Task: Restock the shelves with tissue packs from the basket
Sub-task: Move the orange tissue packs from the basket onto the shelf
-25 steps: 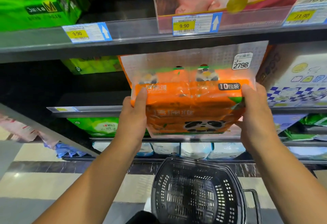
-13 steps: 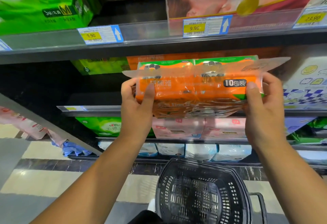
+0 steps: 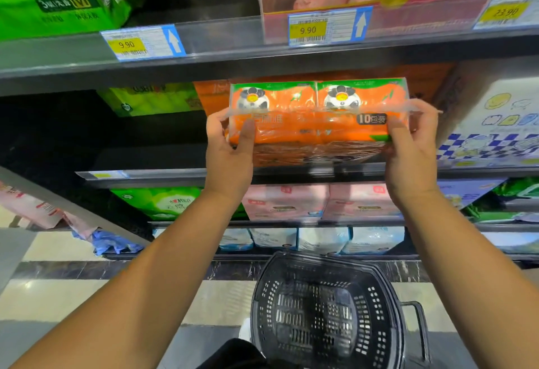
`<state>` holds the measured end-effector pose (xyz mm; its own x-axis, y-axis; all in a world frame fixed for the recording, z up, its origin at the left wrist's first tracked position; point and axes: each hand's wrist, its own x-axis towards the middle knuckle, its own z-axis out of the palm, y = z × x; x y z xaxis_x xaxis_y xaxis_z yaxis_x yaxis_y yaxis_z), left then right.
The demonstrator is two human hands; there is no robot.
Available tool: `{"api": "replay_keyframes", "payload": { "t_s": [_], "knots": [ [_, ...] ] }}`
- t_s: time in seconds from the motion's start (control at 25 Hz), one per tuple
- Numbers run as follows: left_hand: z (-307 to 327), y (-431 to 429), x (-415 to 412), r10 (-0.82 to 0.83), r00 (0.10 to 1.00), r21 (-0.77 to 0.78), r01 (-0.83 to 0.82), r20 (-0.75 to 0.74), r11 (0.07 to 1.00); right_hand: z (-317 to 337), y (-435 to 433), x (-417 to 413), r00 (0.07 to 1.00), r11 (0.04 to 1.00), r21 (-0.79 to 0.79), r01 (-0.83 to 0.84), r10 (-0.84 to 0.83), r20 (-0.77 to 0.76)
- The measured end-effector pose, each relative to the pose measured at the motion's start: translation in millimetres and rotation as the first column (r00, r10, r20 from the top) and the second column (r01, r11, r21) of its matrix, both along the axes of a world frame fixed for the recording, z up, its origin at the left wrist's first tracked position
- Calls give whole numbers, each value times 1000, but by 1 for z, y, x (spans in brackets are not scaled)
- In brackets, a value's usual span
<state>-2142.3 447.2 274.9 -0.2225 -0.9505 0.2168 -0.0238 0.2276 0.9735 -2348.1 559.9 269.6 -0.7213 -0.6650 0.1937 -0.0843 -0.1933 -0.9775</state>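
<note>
Filling the view, the shelves (image 3: 262, 61) run left to right in tiers, and the basket (image 3: 390, 290) sits on the floor below them, near the person's feet. The pack (image 3: 315, 126), orange with two panda faces on top, is held up at the mouth of the second tier, its underside just above that tier's lip (image 3: 291, 174) and its far edge already under the tier above. Its long axis lies left to right, along the lip, so the open slot lies straight ahead of it, away from the person, with another orange pack (image 3: 210, 96) just behind and to the left. The left grip (image 3: 229, 158) is curled round the left short end, thumb on the front face; the right grip (image 3: 411, 155) holds the right end the same way, neither nearer than the other. A second ago the pack hung lower and faced the camera with its flap upright; it has since risen, tipped flat and gone further in. The next move, I judge, is a level push forward.
</note>
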Motion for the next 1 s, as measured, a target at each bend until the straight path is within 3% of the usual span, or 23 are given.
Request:
{"api": "replay_keyframes", "payload": {
  "t_s": [0.24, 0.36, 0.44, 0.68, 1.0],
  "knots": [
    [-2, -18, -19, -28, 991, 30, 24, 128, 999, 1, -26, -12, 998, 981, 191, 32, -22, -54],
    [-9, -29, -16, -92, 974, 59, 81, 209, 995, -6, -30, -26, 992, 963, 240, -124, 126, 9],
    [-12, -41, -16, -80, 974, 98, 60, 212, 993, -9, -31, -34, 981, 937, 302, -176, 193, -29],
    [4, -53, -41, 35, 935, 81, -68, 353, 994, -5, -53, -40, 982, 919, 389, 66, 10, -191],
    [-2, -64, -39, 27, 930, 129, -80, 366, 988, -11, -60, -38, 978, 887, 451, 94, 2, -209]
  ]
}}
